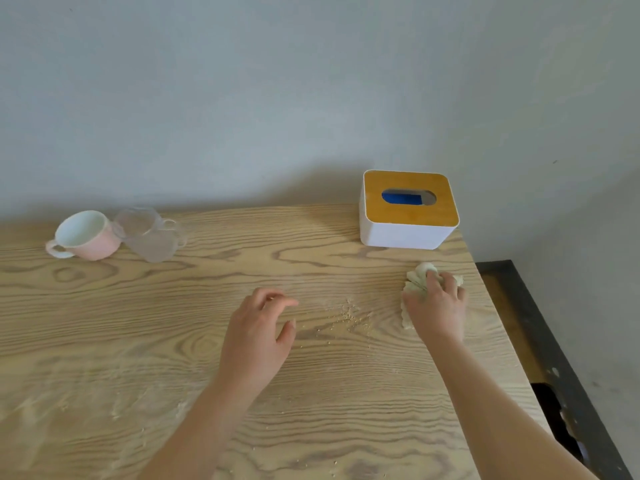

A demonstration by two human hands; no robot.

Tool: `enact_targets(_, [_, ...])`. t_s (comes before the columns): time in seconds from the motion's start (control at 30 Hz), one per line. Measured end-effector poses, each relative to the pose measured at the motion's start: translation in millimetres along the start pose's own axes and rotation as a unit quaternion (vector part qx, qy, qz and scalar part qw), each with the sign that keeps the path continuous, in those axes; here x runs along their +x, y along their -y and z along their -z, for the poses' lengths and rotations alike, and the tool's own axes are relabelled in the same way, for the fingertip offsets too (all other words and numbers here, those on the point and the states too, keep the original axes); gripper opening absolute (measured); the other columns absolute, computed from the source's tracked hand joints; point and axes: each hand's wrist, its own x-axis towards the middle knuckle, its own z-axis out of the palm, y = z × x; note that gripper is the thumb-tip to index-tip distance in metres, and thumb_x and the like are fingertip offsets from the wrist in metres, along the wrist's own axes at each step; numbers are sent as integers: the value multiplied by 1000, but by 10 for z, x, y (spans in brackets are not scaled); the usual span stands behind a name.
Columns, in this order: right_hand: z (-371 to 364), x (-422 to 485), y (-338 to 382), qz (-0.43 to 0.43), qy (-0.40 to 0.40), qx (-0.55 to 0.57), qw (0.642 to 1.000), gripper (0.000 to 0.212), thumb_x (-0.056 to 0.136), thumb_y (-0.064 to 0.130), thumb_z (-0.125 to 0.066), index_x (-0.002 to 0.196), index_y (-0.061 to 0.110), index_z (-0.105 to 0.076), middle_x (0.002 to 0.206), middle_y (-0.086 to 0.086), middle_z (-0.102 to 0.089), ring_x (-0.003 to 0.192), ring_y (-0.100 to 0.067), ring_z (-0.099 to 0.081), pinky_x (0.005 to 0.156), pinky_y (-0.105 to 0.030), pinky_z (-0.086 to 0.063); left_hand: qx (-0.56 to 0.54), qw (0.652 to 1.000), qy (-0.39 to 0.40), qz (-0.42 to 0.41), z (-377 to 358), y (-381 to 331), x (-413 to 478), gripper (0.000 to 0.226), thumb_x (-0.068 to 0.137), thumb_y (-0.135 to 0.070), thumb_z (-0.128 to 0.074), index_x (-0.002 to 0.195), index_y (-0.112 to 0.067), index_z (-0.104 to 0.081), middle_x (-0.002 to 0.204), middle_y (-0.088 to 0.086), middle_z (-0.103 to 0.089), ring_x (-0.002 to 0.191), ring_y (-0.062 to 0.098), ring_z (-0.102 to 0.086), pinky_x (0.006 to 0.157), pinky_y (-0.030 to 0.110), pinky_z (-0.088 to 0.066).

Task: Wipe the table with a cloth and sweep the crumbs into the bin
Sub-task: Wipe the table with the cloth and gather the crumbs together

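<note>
The right hand [434, 306] is clamped on the cloth [417, 280], which is bunched up under the fingers and pressed onto the table [173, 323], pretty close to the right edge. Bits of the pale cloth can be seen poking out past the knuckles on the far side and along the left of the palm. Nothing is held in the left hand [256, 336]: it's kept palm down over the middle of the table, fingers loosely curled, thumb spread away from them. Whether it's actually touching the wood can't be told.

The crumbs [349, 317] are scattered in a small patch between the two hands, a bit nearer the left one. Some dusty smears and a few more specks can be made out on the near left part of the table too.

Just beyond the right hand, at the far right corner, a tissue box [407, 233] is parked: white sides, wooden lid, blue showing through the slot. Way over at the far left a pink cup [85, 237] is set right up against some clear glasses [149, 237]; how many can't be counted, too blurry. Off the right edge, lower down, a dark frame [540, 334] is seen. Whether that's the bin can't be told.
</note>
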Motion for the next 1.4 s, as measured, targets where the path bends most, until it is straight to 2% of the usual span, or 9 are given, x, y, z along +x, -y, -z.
enact_targets(0.13, [-126, -91, 177, 50, -36, -31, 998, 49, 87, 10, -50, 135, 15, -43, 137, -6, -39, 116, -30, -33, 94, -36, -37, 7, 1000, 10, 27, -48, 123, -24, 26, 82, -21, -67, 108, -25, -65, 108, -12, -50, 103, 10, -52, 89, 25, -42])
enact_targets(0.37, [-395, -694, 749, 356, 47, 63, 931, 55, 73, -1, -52, 125, 18, -56, 114, -1, -59, 92, -27, -48, 69, -40, -51, 24, 999, 23, 24, -182, 143, 73, 29, 83, -20, -66, 111, -23, -63, 110, -9, -52, 105, 14, -52, 91, 30, -43])
enact_targets(0.5, [-233, -235, 715, 245, -46, 139, 958, 57, 71, -10, -54, 123, 12, -59, 115, -7, -60, 99, -30, -52, 79, -37, -49, 65, 997, 31, 7, -138, 239, 220, 39, 82, -18, -66, 120, -22, -59, 115, -6, -53, 106, 15, -52, 94, 31, -42])
enact_targets(0.63, [-254, 120, 582, 126, -38, 30, 991, 59, 77, -10, -47, 133, 11, -49, 128, -8, -50, 107, -31, -40, 90, -32, -35, 75, 996, 28, 26, -59, 402, 328, 41, 80, -15, -66, 120, -22, -59, 113, -4, -53, 105, 17, -52, 93, 35, -44])
enact_targets(0.73, [-415, -17, 746, 178, -22, 19, 984, 63, 74, -12, -47, 133, 9, -48, 130, -8, -48, 110, -34, -37, 91, -36, -39, 72, 996, 30, 34, -26, 482, 358, 40, 81, -16, -65, 120, -21, -59, 115, -3, -53, 108, 17, -51, 96, 37, -43])
enact_targets(0.83, [-610, -356, 987, 289, 25, 31, 956, 61, 69, -8, -61, 127, 11, -55, 121, -5, -54, 101, -32, -43, 76, -42, -52, 66, 996, 27, 50, -7, 521, 341, 39, 83, -16, -64, 122, -20, -59, 120, -1, -52, 112, 18, -50, 99, 36, -41])
enact_targets(0.97, [-618, -627, 1169, 402, 62, 88, 909, 60, 63, -11, -58, 117, 16, -63, 107, -2, -62, 84, -28, -50, 65, -35, -52, 49, 997, 4, 64, 74, 603, 323, 37, 83, -15, -64, 119, -21, -60, 116, -3, -52, 109, 18, -51, 95, 35, -43])
enact_targets(1.23, [-474, 326, 1334, 222, -18, 42, 974, 60, 76, -12, -45, 128, 15, -56, 121, -8, -56, 112, -31, -40, 91, -39, -44, 38, 995, -6, 90, 283, 862, 299, 35, 84, -13, -62, 117, -24, -60, 115, -5, -50, 110, 16, -48, 95, 32, -38])
enact_targets(1.4, [-797, -278, 1597, 339, 34, 31, 939, 62, 69, -13, -54, 124, 14, -58, 119, -10, -56, 104, -36, -44, 70, -43, -52, 34, 995, -10, 94, 338, 957, 304, 34, 83, -11, -62, 115, -22, -62, 114, -3, -52, 108, 16, -49, 94, 32, -39])
